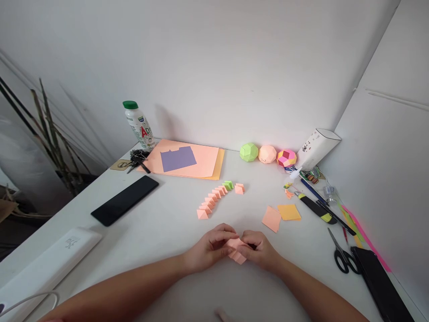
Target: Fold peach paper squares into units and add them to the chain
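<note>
Between my two hands is a small pink sheet of paper with crease lines (237,255), raised near the table's front edge. My left hand (214,245) pinches its left side with thumb and fingers. On the opposite side, my right hand (259,249) grips the paper's right edge, its fingers partly hidden behind it. Beyond them a curved row of folded pink paper pieces (208,205) ends in green folded pieces (228,185). Another folded pink piece (239,188) sits just right of that row. Flat pink squares (271,218) and orange squares (289,212) lie ahead of my right hand.
Paper balls, green (248,152), pink (267,154) and multicoloured (287,158), line the wall. Scissors (342,257), a cutter knife (317,208) and a black case (382,281) lie right. Left are a phone (125,200), a white device (50,268), a bottle (140,127) and large paper sheets (204,161).
</note>
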`<state>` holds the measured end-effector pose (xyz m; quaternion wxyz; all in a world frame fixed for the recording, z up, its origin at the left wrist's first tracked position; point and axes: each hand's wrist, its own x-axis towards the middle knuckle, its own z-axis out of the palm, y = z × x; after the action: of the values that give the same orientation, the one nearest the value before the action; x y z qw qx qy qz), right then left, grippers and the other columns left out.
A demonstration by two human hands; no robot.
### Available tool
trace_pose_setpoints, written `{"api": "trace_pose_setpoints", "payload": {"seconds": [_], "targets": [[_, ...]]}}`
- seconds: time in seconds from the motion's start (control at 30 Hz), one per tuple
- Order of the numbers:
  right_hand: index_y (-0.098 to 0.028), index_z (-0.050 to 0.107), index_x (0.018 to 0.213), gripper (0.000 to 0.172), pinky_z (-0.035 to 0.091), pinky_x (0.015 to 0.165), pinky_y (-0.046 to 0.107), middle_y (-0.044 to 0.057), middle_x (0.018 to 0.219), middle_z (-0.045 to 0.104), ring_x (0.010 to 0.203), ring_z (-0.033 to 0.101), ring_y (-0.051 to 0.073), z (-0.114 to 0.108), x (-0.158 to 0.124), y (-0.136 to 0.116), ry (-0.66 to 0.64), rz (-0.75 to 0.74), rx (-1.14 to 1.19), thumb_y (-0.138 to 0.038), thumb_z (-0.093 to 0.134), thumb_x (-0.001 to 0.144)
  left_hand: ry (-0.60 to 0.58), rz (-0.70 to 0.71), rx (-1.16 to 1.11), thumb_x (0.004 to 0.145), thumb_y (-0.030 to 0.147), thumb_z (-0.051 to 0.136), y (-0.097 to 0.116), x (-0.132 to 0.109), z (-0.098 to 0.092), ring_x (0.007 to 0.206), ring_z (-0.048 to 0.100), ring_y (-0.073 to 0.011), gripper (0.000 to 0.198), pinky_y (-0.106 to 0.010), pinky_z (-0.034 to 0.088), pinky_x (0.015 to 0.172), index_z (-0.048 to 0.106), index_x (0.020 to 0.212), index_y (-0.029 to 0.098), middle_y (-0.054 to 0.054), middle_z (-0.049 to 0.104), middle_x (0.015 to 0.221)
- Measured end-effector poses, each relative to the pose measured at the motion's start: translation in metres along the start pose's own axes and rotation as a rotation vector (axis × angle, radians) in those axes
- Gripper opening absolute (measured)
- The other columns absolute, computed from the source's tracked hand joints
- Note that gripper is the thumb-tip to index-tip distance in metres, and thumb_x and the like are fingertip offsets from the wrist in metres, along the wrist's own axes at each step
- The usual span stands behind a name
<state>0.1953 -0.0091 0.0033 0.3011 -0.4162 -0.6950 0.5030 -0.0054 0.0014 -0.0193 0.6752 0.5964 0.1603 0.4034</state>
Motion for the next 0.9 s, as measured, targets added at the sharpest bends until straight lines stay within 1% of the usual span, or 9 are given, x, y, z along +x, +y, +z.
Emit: {"api": "trace_pose_setpoints", "payload": {"seconds": [0.17, 0.27, 0.33, 0.43, 0.53, 0.63, 0.73, 0.8, 0.9], "targets": [[-0.018, 0.024, 0.052, 0.043, 0.022, 0.048, 0.025, -0.006, 0.057, 0.026, 0.051, 0.024, 0.008, -0.001, -0.001, 0.002, 0.009, -0.002, 0.009, -0.029, 0.056, 0.077, 0.004, -0.107, 0.014, 0.088, 0.025, 0.054, 0.002, -0.002, 0.001, 0.087, 0.057, -0.017, 0.026, -0.032, 0.047, 0.074, 0.061, 0.113, 0.029, -0.004, 0.055, 0.094], [-0.018, 0.029, 0.05, 0.041, 0.023, 0.048, 0.025, -0.005, 0.057, 0.027, 0.051, 0.026, 0.008, -0.002, -0.001, 0.001, 0.003, 0.001, 0.031, -0.031, 0.057, 0.078, -0.003, -0.187, -0.002, 0.087, 0.026, 0.055, 0.007, -0.001, 0.003, 0.09, 0.058, -0.0187, 0.026, -0.033, 0.046, 0.077, 0.062, 0.112, 0.024, -0.006, 0.06, 0.096], [-0.017, 0.034, 0.05, 0.039, 0.023, 0.048, 0.025, -0.005, 0.057, 0.028, 0.05, 0.027, 0.008, -0.002, -0.001, 0.001, -0.001, 0.007, 0.052, -0.032, 0.056, 0.078, -0.014, -0.227, -0.044, 0.087, 0.027, 0.055, 0.011, 0.0, 0.003, 0.094, 0.058, -0.0202, 0.028, -0.035, 0.046, 0.081, 0.06, 0.114, 0.022, -0.007, 0.062, 0.102], [-0.017, 0.037, 0.051, 0.039, 0.022, 0.048, 0.025, -0.005, 0.058, 0.027, 0.051, 0.026, 0.008, -0.003, -0.001, 0.002, -0.001, 0.01, 0.072, -0.035, 0.057, 0.079, -0.019, -0.253, -0.094, 0.087, 0.028, 0.055, 0.014, 0.0, 0.003, 0.098, 0.057, -0.0214, 0.029, -0.037, 0.044, 0.085, 0.059, 0.115, 0.022, -0.008, 0.062, 0.108], [-0.016, 0.042, 0.052, 0.038, 0.022, 0.048, 0.024, -0.005, 0.058, 0.027, 0.051, 0.027, 0.009, -0.004, -0.002, 0.004, 0.009, -0.005, 0.071, -0.037, 0.058, 0.08, 0.017, -0.27, -0.084, 0.087, 0.031, 0.055, 0.012, -0.001, 0.002, 0.092, 0.058, -0.019, 0.028, -0.033, 0.045, 0.08, 0.061, 0.113, 0.023, -0.006, 0.063, 0.102], [-0.016, 0.054, 0.056, 0.033, 0.024, 0.048, 0.024, -0.005, 0.058, 0.03, 0.052, 0.03, 0.009, -0.004, -0.003, 0.006, 0.026, -0.005, 0.081, -0.038, 0.059, 0.079, 0.047, -0.306, -0.045, 0.088, 0.034, 0.053, 0.011, -0.001, 0.001, 0.083, 0.057, -0.0159, 0.028, -0.029, 0.045, 0.073, 0.062, 0.112, 0.024, -0.004, 0.062, 0.095], [-0.016, 0.063, 0.065, 0.026, 0.027, 0.049, 0.024, -0.004, 0.059, 0.035, 0.052, 0.034, 0.01, -0.004, -0.003, 0.006, 0.039, 0.01, 0.095, -0.038, 0.059, 0.08, 0.039, -0.321, -0.023, 0.087, 0.036, 0.054, 0.013, -0.001, 0.003, 0.083, 0.056, -0.0157, 0.029, -0.029, 0.045, 0.073, 0.06, 0.113, 0.024, -0.004, 0.06, 0.095], [-0.016, 0.065, 0.069, 0.025, 0.029, 0.05, 0.024, -0.003, 0.06, 0.037, 0.053, 0.036, 0.01, -0.003, -0.003, 0.004, 0.045, 0.008, 0.09, -0.037, 0.059, 0.08, 0.037, -0.304, 0.002, 0.084, 0.036, 0.058, 0.014, -0.001, 0.004, 0.084, 0.055, -0.0159, 0.031, -0.029, 0.045, 0.073, 0.059, 0.113, 0.024, -0.003, 0.058, 0.093], [-0.016, 0.062, 0.065, 0.025, 0.03, 0.051, 0.024, -0.003, 0.059, 0.04, 0.054, 0.037, 0.01, -0.001, -0.003, 0.003, 0.066, 0.001, 0.07, -0.036, 0.06, 0.08, 0.068, -0.292, 0.108, 0.082, 0.037, 0.061, 0.016, -0.001, 0.007, 0.081, 0.054, -0.0153, 0.032, -0.027, 0.045, 0.07, 0.06, 0.11, 0.023, -0.002, 0.054, 0.089]]}}
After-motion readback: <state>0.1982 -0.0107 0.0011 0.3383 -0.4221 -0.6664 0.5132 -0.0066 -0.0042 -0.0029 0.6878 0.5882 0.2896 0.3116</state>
